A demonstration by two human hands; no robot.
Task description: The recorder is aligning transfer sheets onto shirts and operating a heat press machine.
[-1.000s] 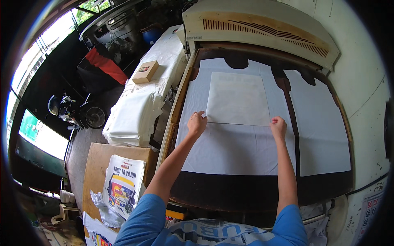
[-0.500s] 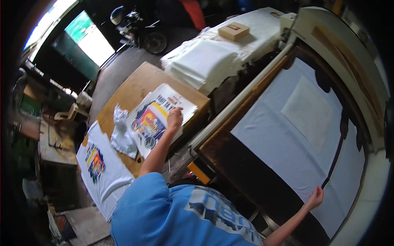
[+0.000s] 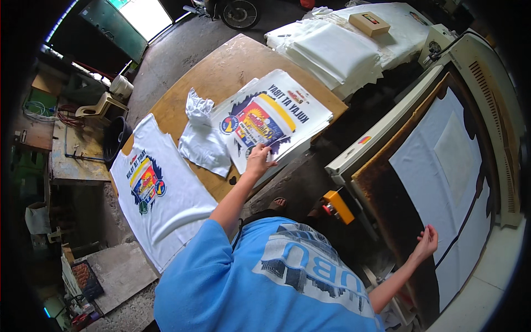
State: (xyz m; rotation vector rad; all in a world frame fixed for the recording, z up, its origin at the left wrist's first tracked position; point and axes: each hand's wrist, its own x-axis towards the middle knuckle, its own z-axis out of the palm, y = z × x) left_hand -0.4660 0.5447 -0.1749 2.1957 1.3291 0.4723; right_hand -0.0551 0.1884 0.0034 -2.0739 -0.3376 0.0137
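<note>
My left hand is at the near edge of a stack of printed transfer sheets. Its fingertips touch the top sheet, thumb and fingers apart. That sheet bears a colourful mirrored print. Over the near edge of the heat press bed is my right hand, fingers loosely bent and apart, nothing visible in them. White cloth covers much of the dark bed, and a paler rectangular sheet lies on it. Left of the stack are a crumpled white cloth and a printed white shirt.
The wooden table carries the sheets. Behind it, white fabric is piled beside a cardboard box. A yellow box with a red button juts out by the press. Farther left are a plastic stool and a bucket.
The view has shifted, bringing the table and shirt further into sight. My left hand has moved to the sheets' near edge. My right hand's fingers, earlier together at the cloth, are now apart.
</note>
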